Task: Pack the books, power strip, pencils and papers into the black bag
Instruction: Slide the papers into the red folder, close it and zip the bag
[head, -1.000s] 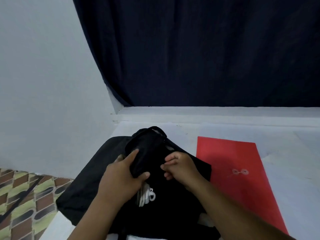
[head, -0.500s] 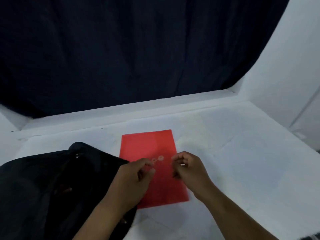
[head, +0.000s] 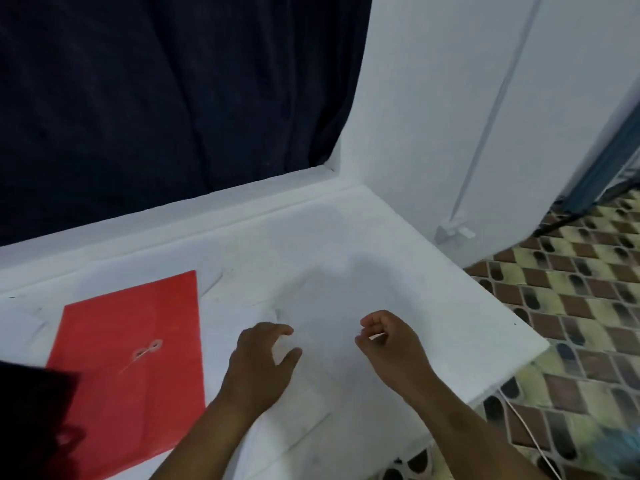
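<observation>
over white paper (head: 304,368) on white table (head: 433,289): left hand (head: 258,367) fingers spread wide, holding nothing; right hand (head: 391,344) at 3 o'clock, fingers loosely curled, empty. red envelope (head: 128,358) at 9 o'clock, black bag (head: 31,424) at 8.

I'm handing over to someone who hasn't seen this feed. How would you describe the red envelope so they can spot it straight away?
Start from the white table below the dark curtain. On its left part, to the left of the left hand, the red envelope lies flat, its near left corner beside the black bag. It is the only red thing there, with a string-and-button clasp in its middle.
</observation>
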Demonstrator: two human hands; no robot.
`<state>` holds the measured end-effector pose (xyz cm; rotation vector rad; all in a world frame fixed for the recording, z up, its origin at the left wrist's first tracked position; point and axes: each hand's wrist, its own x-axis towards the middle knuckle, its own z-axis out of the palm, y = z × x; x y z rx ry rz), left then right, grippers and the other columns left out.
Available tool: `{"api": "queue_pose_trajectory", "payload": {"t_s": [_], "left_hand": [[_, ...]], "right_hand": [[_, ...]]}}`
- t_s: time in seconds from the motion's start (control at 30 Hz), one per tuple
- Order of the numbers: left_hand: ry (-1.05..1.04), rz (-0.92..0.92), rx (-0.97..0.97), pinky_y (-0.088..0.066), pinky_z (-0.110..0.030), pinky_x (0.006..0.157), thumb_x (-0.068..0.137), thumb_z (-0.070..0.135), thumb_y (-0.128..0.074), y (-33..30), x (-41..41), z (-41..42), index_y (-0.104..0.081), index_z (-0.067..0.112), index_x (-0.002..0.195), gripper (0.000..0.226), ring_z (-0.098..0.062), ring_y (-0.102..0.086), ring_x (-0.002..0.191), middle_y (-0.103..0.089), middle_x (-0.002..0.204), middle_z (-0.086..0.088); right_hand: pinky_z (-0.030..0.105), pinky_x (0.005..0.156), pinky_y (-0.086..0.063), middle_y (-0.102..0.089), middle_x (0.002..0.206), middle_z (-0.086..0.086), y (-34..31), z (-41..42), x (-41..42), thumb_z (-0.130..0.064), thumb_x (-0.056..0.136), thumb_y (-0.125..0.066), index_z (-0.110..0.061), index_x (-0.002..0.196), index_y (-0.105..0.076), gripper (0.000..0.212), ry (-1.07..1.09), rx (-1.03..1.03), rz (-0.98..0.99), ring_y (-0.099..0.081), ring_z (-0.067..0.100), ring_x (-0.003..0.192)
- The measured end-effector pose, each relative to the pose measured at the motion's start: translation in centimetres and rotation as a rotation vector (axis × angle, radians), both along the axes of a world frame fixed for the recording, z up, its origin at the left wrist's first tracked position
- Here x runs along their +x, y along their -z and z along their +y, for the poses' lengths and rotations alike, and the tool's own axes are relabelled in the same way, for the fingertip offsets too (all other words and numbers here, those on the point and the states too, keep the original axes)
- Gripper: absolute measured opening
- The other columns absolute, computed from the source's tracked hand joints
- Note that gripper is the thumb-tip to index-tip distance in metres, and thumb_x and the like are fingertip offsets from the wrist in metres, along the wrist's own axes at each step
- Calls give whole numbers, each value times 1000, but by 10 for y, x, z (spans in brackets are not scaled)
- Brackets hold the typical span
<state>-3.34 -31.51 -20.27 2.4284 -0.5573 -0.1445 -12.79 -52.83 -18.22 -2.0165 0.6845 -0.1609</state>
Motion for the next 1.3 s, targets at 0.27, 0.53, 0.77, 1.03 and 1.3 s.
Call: {"api": "queue_pose_trajectory", "payload": {"t_s": [0.27,0.53,0.77,1.03,1.3], "left_hand": [[-49,-132,293,-17,-50,119,80,85,-24,42,6,-37,-41,36,147,85,-23,-10,154,-19,166,1],[-37,-147,216,-18,-48,116,73,89,-45,51,11,-34,-50,33,121,74,-17,-21,149,-32,158,8],[-106,-130,-2,-26,-41,107,70,70,-61,51,12,-32,-46,38,97,45,-15,-41,135,-51,133,13],[-92,-156,38,-30,-46,111,74,70,-56,54,15,-32,-50,34,110,52,-19,-41,135,-52,136,8],[-91,-117,139,-31,-46,112,75,81,-41,49,13,-32,-58,35,121,67,-18,-41,137,-51,141,11]], "right_hand": [[19,73,-39,-45,118,-5,20,-48,-10,-30,86,-71,-30,125,-41,49,63,-45,160,-54,15,101],[29,84,-50,-54,119,-2,20,-37,8,-26,78,-79,-29,131,-42,65,187,157,50,-60,19,103],[28,70,-54,-57,112,0,4,-21,25,-9,73,-83,-29,124,-45,66,348,425,-124,-63,14,91],[29,69,-47,-66,96,-3,-5,-15,61,-15,84,-69,-18,111,-66,27,204,392,39,-60,15,78],[39,74,-58,-61,102,-8,-11,-32,83,-24,83,-69,-29,119,-39,47,131,158,74,-66,16,83]]}}
